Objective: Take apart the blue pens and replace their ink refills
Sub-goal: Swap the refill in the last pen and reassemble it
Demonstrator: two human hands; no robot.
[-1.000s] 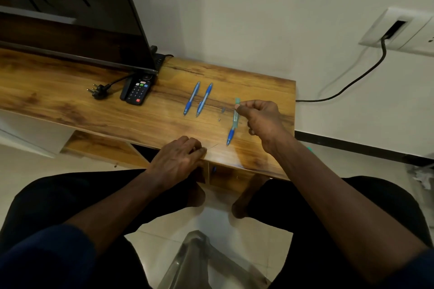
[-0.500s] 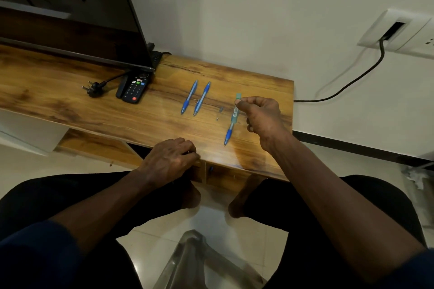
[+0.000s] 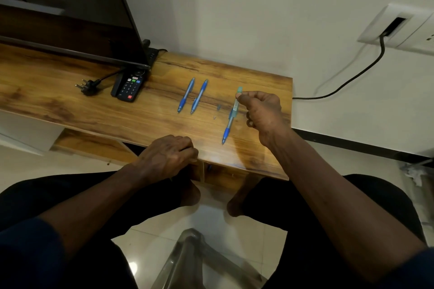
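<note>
Woodgrain table point(image 3: 70, 105) ran along a pale wall, with light floor tiles below. I took the black remote point(image 3: 130, 87) as my reference. A dark screen point(image 3: 70, 19) stood just behind it. A loose black plug point(image 3: 88, 87) lay just left of it. A white wall socket point(image 3: 397, 28) sat far right of it and higher, with a black cable point(image 3: 352, 80) hanging from it. Two blue pens point(image 3: 186, 95) lay side by side to the right of the remote, whole and apart from each other. Two small loose bits point(image 3: 218, 107) lay further right, too small for me to name.

Against the frame half a second earlier I logged almost no change. The two pens and the small bits had not moved, and both hands had kept their places. Only the view had drifted slightly.

Right hand point(image 3: 263, 112) hung over the table's right end, well right of the remote. Its thumb and forefinger pinched the upper end of a third pen point(image 3: 231, 116), and its other fingers were curled in. That pen slanted down toward the near edge, with a pale green end showing above the fingers and a blue grip below. Its tip was at the tabletop, but I could not tell whether it touched.

Left hand point(image 3: 169, 155) rested at the table's near edge, nearer me than the remote and to its right. Its fingers were curled tight. I could not tell whether anything lay inside them.
</note>
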